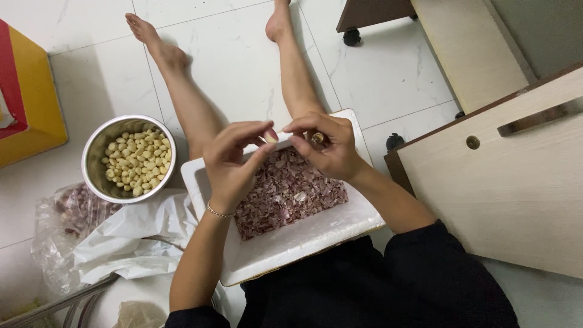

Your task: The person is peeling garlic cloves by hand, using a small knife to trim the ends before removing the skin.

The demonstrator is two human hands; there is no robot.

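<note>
My left hand [234, 161] and my right hand [325, 146] meet over a white foam box [291, 240] on my lap. Between their fingertips they pinch one pale garlic clove [271, 139]. The box holds a heap of purplish garlic skins [285, 194]. To the left, on the floor, stands a steel bowl [96, 159] filled with peeled cloves [136, 161]. A thin bracelet circles my left wrist, and a ring shows on my right hand.
A clear plastic bag of unpeeled garlic [70, 212] and a white bag [130, 234] lie left of the box. A yellow and red box [27, 91] sits at far left. Wooden furniture on castors [504, 164] stands at right. My bare legs stretch over the white tiled floor.
</note>
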